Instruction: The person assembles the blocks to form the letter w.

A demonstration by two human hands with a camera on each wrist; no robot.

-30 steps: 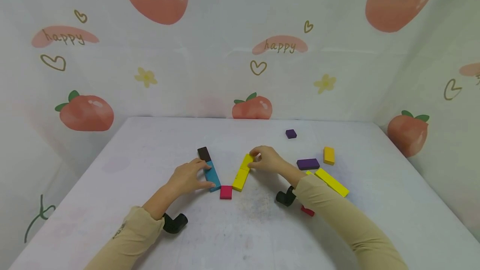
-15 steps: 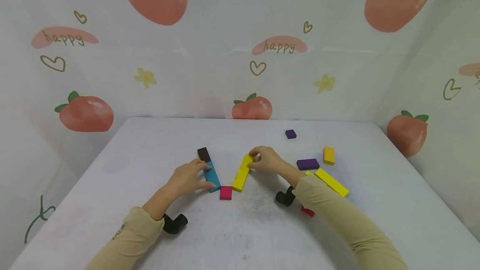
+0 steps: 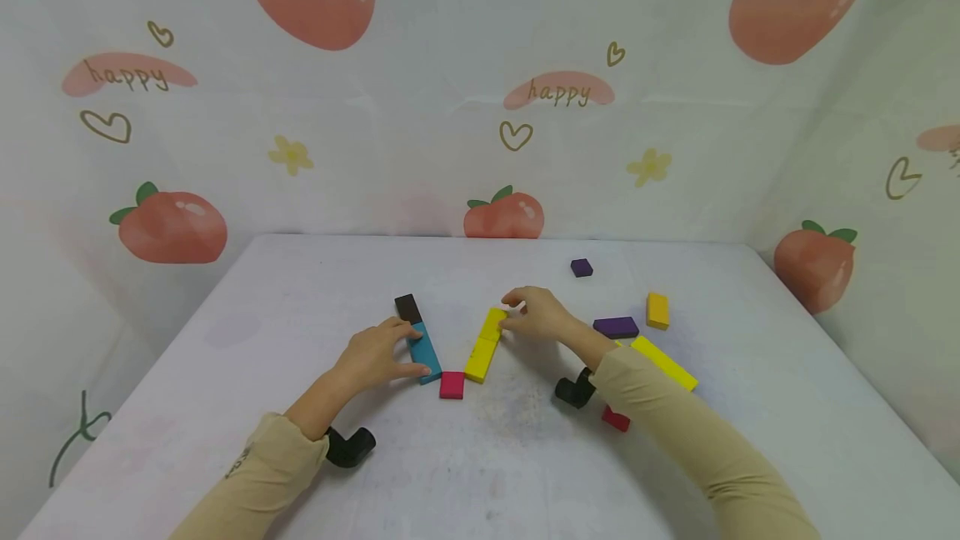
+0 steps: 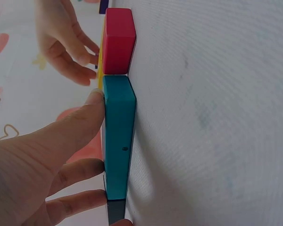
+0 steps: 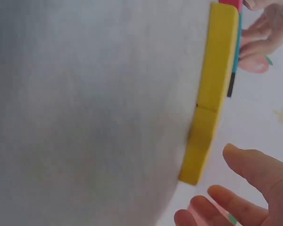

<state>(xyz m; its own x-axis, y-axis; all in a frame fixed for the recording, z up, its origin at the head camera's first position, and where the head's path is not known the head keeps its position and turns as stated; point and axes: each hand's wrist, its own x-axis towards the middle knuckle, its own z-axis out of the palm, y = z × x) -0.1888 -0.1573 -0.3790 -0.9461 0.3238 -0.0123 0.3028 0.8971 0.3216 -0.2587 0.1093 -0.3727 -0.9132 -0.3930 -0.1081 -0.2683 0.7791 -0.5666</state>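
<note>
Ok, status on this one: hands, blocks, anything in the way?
Left hand rests on teal block, fingers straight. Right hand open beside far yellow block, contact unclear. Red block sits between the two rows' near ends. Nothing obstructing.

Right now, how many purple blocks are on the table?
2. A small purple square lies at the far side of the table; a longer purple block lies just beyond the right forearm. Others may be hidden under the arms.
</note>
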